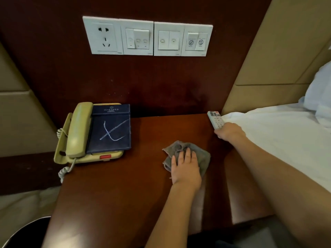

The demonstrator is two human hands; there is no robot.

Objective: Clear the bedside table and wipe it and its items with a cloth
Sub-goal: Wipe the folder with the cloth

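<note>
A crumpled grey cloth lies on the dark wooden bedside table, right of its middle. My left hand presses flat on the cloth with straight fingers. My right hand grips the lower end of a white remote control at the table's back right corner, beside the bed. A yellow-green telephone stands at the back left of the table. A dark blue folder with a pale X-shaped dust mark lies on top of the telephone.
White bed linen and a pillow border the table on the right. A dark wall panel behind holds a socket and light switches. Padded beige headboards stand on both sides. The phone's coiled cord hangs over the left edge.
</note>
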